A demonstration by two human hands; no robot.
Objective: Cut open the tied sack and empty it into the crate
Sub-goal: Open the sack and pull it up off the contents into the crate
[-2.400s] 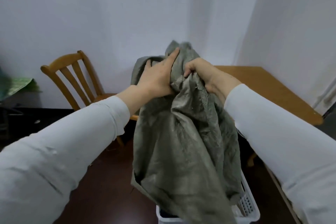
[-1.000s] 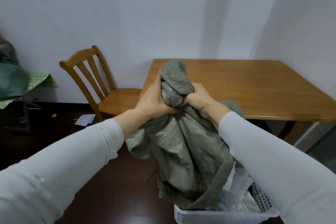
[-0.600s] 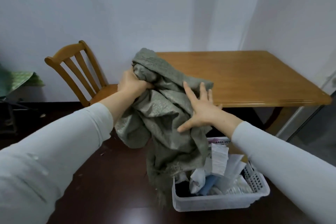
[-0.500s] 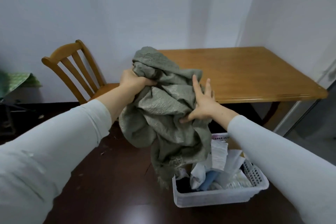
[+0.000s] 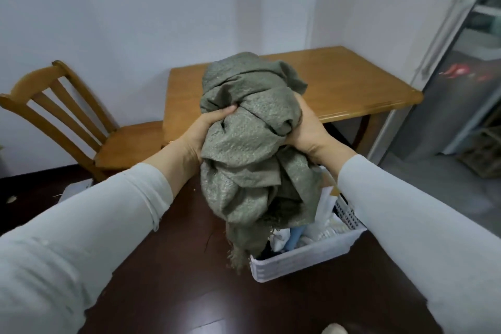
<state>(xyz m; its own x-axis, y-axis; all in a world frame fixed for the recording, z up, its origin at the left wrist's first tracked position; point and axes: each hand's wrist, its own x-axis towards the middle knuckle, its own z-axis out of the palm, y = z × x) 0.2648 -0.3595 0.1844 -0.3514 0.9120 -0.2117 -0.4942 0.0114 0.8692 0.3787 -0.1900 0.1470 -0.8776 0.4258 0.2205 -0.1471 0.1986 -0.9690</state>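
A limp grey-green woven sack [image 5: 249, 149] is bunched into a loose bundle in mid-air between my hands. My left hand [image 5: 202, 130] grips its left side, thumb pressed into the fabric. My right hand [image 5: 307, 130] cups and grips the right side from below. The sack's frayed lower end hangs down just left of a white plastic crate [image 5: 303, 259] on the dark floor. Inside the crate lie white, blue and dark items.
A wooden table [image 5: 352, 84] stands behind the sack against the white wall. A wooden chair [image 5: 81, 127] is at the left. A grey metal-framed door or cabinet [image 5: 447, 89] rises at the right. Dark wood floor [image 5: 176, 279] spreads below.
The sack came down from being held high over the crate and has been gathered into a bundle. My right hand went from flat against the fabric to gripping it from the right.
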